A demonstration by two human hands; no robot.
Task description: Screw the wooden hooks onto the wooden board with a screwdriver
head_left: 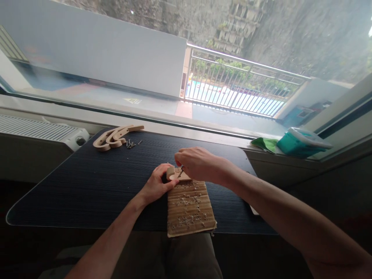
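Your right grip (197,162) is closed on a thin metal piece (181,171), knuckles up, forearm slanting in from lower right. Your left grip (158,182) clamps a pale, smooth wooden piece (185,177), thumb near side, fingers curled round its raised, rounded end. That wood sits at the far end of corrugated cardboard (190,211), brown, ridged, pocked with torn holes, near edge frayed. Under it: black wood-grain counter (87,186), rounded corners. Far left on it: curved wooden parts (116,137), loose screws (130,144) just beside. Beyond: white ribbed radiator (43,130) left, big window (186,69) ahead, green cloth (264,144) and teal box (302,143) right.
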